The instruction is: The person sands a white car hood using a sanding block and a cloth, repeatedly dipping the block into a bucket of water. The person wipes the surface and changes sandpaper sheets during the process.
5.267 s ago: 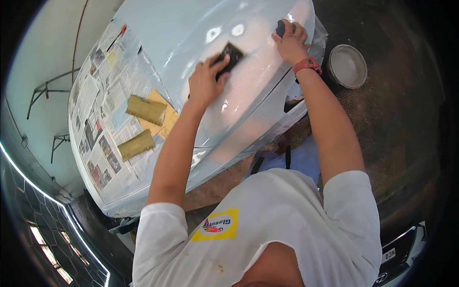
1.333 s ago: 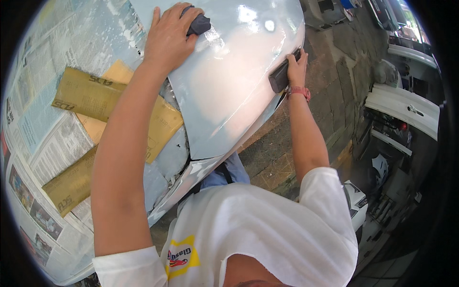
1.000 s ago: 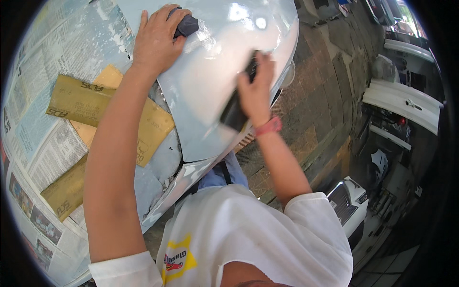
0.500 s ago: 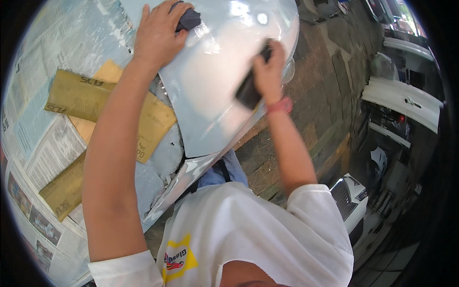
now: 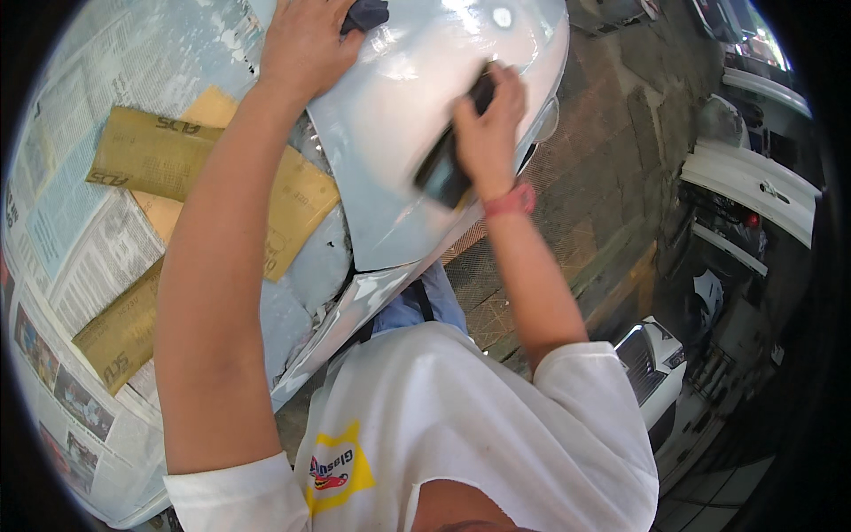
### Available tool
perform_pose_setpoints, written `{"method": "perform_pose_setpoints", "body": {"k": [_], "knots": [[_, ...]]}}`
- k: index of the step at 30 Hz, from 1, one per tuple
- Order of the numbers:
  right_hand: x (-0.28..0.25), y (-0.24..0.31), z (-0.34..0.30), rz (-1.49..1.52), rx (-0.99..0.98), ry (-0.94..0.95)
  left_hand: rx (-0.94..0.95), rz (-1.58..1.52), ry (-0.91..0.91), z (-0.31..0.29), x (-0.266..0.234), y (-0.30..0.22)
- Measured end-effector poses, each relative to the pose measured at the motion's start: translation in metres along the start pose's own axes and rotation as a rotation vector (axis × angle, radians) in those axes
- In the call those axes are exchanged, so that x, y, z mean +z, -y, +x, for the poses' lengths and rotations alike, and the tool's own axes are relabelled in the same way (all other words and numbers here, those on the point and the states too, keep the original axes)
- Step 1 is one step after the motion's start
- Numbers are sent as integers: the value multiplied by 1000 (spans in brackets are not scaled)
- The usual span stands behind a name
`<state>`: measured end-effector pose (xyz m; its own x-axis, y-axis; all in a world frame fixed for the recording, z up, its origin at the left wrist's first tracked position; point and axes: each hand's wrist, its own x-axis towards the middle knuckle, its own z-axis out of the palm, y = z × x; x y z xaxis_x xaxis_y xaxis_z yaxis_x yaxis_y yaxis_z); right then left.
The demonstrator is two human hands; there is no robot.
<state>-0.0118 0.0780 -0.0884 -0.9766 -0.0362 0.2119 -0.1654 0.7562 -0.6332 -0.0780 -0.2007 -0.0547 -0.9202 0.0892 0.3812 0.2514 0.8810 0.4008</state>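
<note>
A curved car body panel in pale blue-grey lies before me, with a whitish patch across its middle. My right hand grips a long black sanding block, laid slantwise on that patch and blurred by motion. At the upper left of the panel, my left hand holds a dark grey crumpled cloth or pad between thumb and fingers; its fingertips are cut off by the frame's top edge.
Yellow-brown sandpaper sheets lie on newspaper covering the surface at left. A stained floor stretches to the right. Beyond it are a loose white car panel and the front of a white car.
My right hand has slid the sanding block a little left and nearer to me over the panel. The left hand stays on its pad; the whole view has shifted slightly.
</note>
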Motion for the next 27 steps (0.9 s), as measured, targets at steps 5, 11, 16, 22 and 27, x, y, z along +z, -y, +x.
{"method": "perform_pose_setpoints", "body": {"k": [5, 11, 16, 22, 27], "knots": [[-26, -62, 59, -116, 204, -51, -52, -8, 59, 3, 8, 4], [5, 44, -35, -27, -14, 49, 3, 7, -19, -6, -3, 2], [-45, -103, 58, 51, 226, -75, 77, 74, -19, -1, 13, 16], [-11, -38, 5, 6, -23, 16, 57, 104, -21, 0, 13, 20], [-17, -18, -5, 24, -108, 82, 37, 96, 8, -5, 1, 16]]}}
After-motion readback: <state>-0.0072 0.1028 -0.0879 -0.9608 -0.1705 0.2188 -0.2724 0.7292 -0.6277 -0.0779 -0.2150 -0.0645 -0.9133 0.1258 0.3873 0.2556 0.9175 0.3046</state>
